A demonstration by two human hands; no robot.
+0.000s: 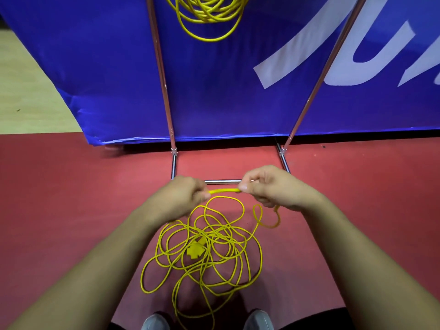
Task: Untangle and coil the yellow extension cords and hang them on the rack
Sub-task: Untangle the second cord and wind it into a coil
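A tangled yellow extension cord (207, 248) lies in loose loops on the red floor in front of me, its yellow socket block (195, 250) in the middle of the pile. My left hand (183, 196) and my right hand (269, 186) each pinch the same cord, and a short taut stretch (223, 190) runs between them above the pile. A small loop hangs below my right hand. A coiled yellow cord (209, 15) hangs high on the metal rack (162, 75), at the top of the view.
The rack's chrome poles rise left and right, and its base bar (222, 181) lies on the floor just beyond my hands. A blue banner (95, 67) stands behind the rack. My grey shoes (154, 322) are at the bottom edge, with the cord between them.
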